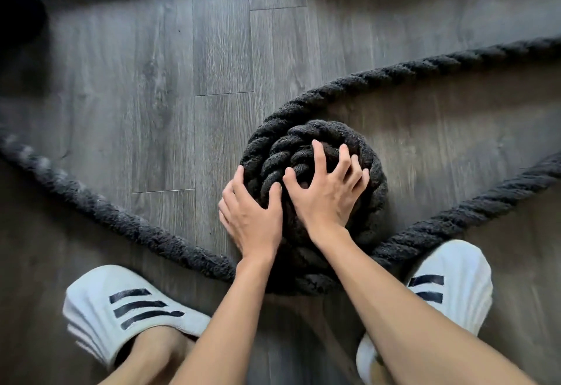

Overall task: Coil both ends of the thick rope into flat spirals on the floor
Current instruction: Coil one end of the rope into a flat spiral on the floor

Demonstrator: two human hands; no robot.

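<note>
**Spiral Restrained While Wound**

Between the white shoes (121, 302), the spiral (273, 153) is kept flat on the floor (182, 81). Its left rim is gripped by the left hand (252, 217). Its centre is pressed by the spread right hand (324, 193), probably to prevent unwinding. Uncoiled rope (425, 65) is led away beyond.

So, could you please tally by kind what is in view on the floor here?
Black rope spiral: 1
Hands on the spiral: 2, left hand and right hand
White striped shoes: 2
Total: 5
</note>
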